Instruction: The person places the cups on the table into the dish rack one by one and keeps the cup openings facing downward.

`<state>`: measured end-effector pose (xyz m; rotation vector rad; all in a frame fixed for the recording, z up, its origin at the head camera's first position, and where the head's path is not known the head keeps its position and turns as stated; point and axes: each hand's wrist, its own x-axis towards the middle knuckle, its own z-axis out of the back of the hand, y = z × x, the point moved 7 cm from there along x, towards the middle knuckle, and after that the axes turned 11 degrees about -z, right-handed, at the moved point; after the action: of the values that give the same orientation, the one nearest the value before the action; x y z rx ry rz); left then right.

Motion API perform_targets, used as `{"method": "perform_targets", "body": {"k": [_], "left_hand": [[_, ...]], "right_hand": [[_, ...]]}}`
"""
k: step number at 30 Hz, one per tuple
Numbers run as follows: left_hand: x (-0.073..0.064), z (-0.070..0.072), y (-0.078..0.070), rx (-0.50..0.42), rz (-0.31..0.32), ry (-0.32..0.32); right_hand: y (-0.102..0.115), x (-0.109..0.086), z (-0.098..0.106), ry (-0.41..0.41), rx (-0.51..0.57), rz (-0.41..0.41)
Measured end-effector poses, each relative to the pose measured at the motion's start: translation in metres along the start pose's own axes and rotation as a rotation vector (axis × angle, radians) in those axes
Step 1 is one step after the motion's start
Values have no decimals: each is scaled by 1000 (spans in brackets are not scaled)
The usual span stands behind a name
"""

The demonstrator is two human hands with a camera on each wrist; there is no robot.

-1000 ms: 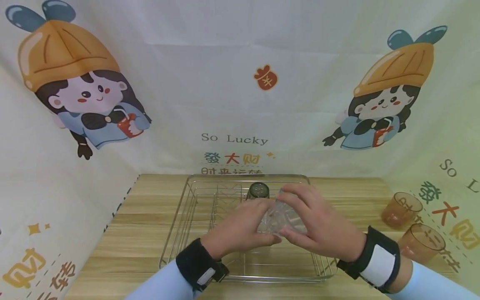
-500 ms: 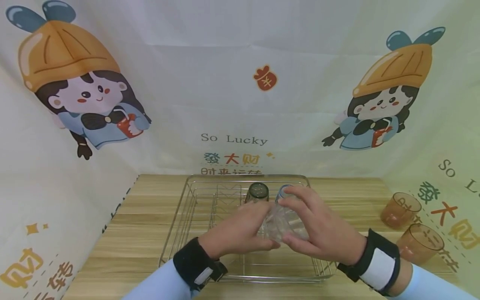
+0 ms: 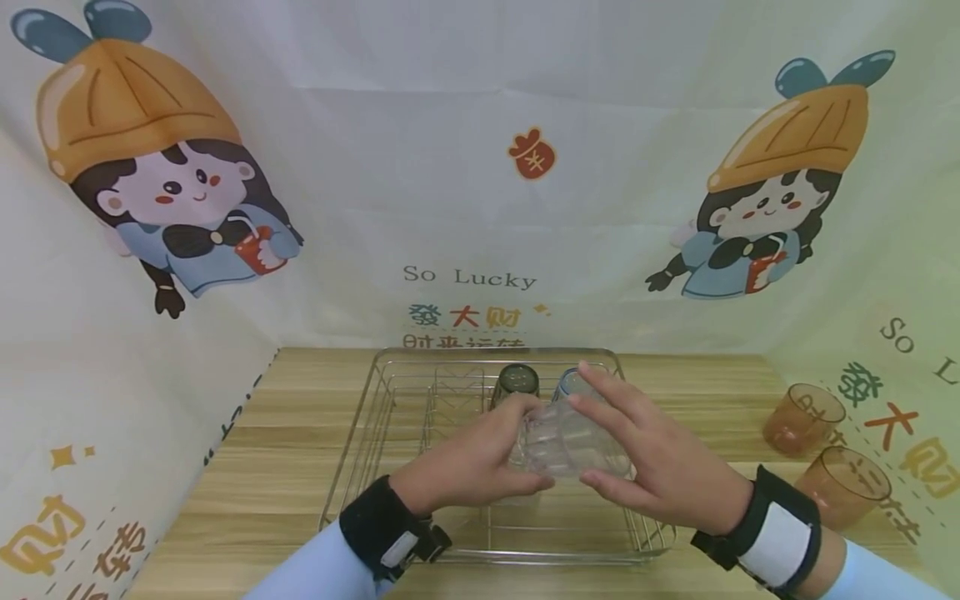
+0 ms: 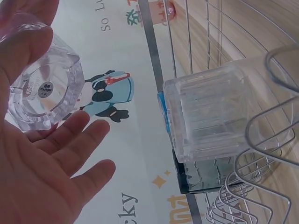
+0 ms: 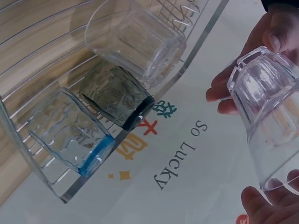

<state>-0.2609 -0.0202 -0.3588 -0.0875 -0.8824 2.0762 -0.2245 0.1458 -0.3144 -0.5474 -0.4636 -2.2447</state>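
At the lower centre of the frame, your left hand (image 3: pixel 476 467) grasps a clear glass (image 3: pixel 570 442) by its base end, holding it tipped sideways above the wire rack (image 3: pixel 487 557). Your right hand (image 3: pixel 667 467) is at the rim end, fingers loosely spread; I cannot tell how firmly they touch. Lower right, beside the rack, a nearer orange glass (image 3: pixel 843 483) and a farther orange glass (image 3: pixel 804 423) stand upright. In the rack, a second clear glass (image 4: pixel 210 114) sits upside down, mostly covered by your hands in the head view. Farther back, a dark glass (image 3: pixel 517 381) and a blue-based glass (image 3: pixel 570 385) stand upside down, your right fingers partly screening the latter. Across the top hangs a printed cloth (image 3: pixel 420 167).
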Motion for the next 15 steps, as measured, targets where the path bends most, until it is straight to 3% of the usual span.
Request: {"method": "perform_targets", "body": {"k": [7, 12, 15], "left_hand": [[-2, 6, -1, -107, 6, -55], [-1, 13, -6, -177, -51, -162], [0, 14, -10, -189, -88, -190]], "right_hand": [[-11, -8, -3, 28, 14, -84], [-19, -12, -11, 46, 30, -151], [-22, -14, -18, 65, 27, -192]]}}
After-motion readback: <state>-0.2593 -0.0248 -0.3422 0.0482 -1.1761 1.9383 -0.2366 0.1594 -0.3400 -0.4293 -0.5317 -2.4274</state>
